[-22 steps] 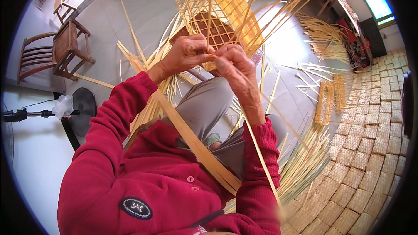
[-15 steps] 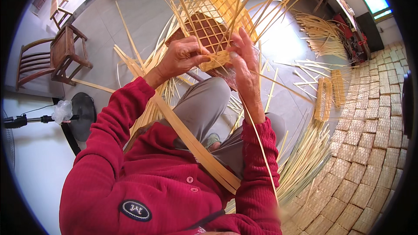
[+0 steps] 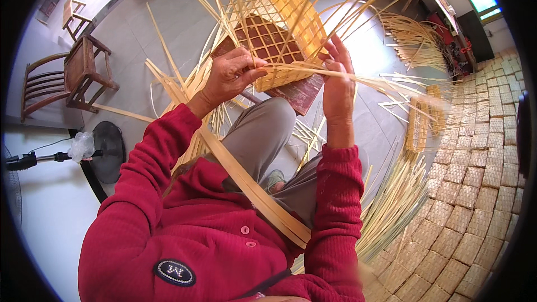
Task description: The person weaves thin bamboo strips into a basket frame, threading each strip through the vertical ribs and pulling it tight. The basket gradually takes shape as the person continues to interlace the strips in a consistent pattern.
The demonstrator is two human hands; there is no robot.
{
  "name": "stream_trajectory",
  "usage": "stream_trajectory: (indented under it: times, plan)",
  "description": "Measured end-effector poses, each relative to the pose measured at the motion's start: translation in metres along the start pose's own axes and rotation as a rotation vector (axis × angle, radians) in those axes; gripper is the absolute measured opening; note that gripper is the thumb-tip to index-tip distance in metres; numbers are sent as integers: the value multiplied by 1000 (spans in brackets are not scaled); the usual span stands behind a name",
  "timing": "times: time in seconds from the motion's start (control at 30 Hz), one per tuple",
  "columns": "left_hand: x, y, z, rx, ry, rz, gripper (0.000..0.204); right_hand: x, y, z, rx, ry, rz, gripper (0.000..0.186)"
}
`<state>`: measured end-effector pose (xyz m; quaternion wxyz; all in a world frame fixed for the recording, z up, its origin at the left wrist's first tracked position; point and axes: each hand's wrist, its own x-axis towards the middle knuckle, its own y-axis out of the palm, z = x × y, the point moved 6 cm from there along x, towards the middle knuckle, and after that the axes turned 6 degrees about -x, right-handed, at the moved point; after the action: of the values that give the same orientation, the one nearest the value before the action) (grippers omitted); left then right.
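A half-woven bamboo basket (image 3: pixel 293 8) with an open lattice base lies in front of me, on a red-brown wooden board (image 3: pixel 302 96). Long loose strips fan out from its edges. My left hand (image 3: pixel 232 75) is closed, thumb and fingers pinching a bamboo strip at the basket's near woven edge. Closed around several pale strips, my right hand (image 3: pixel 339 86) is just right of that edge. The strips (image 3: pixel 380 83) run almost level from near my left fingertips through the right hand, and their far ends are blurred. Exactly which strands each hand grips is partly hidden.
Wide bamboo bands (image 3: pixel 246 184) lie across my lap. On my right are a bundle of thin strips (image 3: pixel 391 210), small woven pieces (image 3: pixel 417 126) and stacked woven blocks (image 3: pixel 464 173). A wooden chair (image 3: pixel 78 72) and a fan (image 3: pixel 107 151) stand on the left.
My right hand has moved right and closed on strips, which now stretch sideways to the right. The left hand stays pinched at the near edge. The thin strand across my right forearm is gone.
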<state>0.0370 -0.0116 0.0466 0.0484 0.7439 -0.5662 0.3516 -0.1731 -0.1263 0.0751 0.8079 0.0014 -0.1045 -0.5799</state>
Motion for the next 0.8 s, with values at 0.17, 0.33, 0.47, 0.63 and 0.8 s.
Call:
stream_trajectory:
  times: [0.17, 0.33, 0.47, 0.63, 0.8]
  plan:
    - [-5, 1, -2, 25, 49, -59, 15, 0, -15, -7, 16, 76, -31, 24]
    - [-6, 1, -9, 66, 149, -159, 12, 2, -44, -22, 389, 168, -259, 22]
    - [-2, 1, -14, 54, 153, -158, 10, -3, -55, -30, 462, 197, -353, 23]
    - [14, -1, -11, 15, -1, 47, 15, -25, -46, 2, 128, -20, -376, 30]
    - [23, -5, -12, 31, 31, 216, 19, -31, -43, 18, -130, -183, -305, 36]
